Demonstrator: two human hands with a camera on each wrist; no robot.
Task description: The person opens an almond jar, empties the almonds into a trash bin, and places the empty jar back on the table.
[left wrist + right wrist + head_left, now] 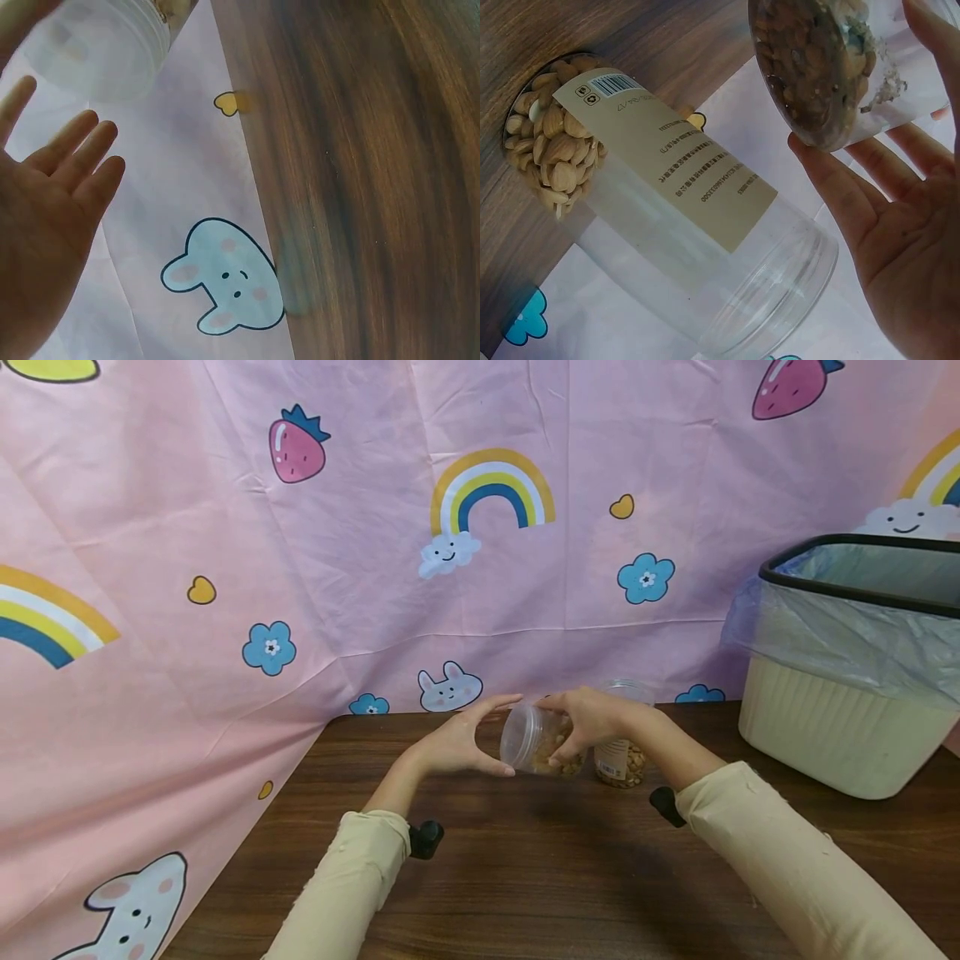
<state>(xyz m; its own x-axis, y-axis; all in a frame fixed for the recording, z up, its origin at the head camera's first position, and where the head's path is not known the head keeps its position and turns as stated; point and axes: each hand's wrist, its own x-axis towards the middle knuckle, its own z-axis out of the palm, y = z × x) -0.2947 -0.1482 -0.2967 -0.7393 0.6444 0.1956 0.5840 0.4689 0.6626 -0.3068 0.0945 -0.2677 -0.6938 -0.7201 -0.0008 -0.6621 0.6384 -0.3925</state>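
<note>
A short clear plastic jar (542,745) with nuts inside is held on its side above the table by my right hand (595,720), thumb on the near side and fingers over the far side. Its translucent lid (515,737) faces left. My left hand (447,745) is spread around that lid, thumb tip by its lower edge; in the left wrist view the straight fingers (75,154) stand apart from the lid (105,56). Just behind my right hand a tall clear jar (682,172) stands upright, with almonds (559,154) at its bottom and a beige label.
A cream bin (832,727) with a black rim and a clear plastic liner stands at the right on the dark wooden table (525,877). A pink cloth (360,568) printed with rainbows, strawberries and rabbits hangs behind the table and along its left side.
</note>
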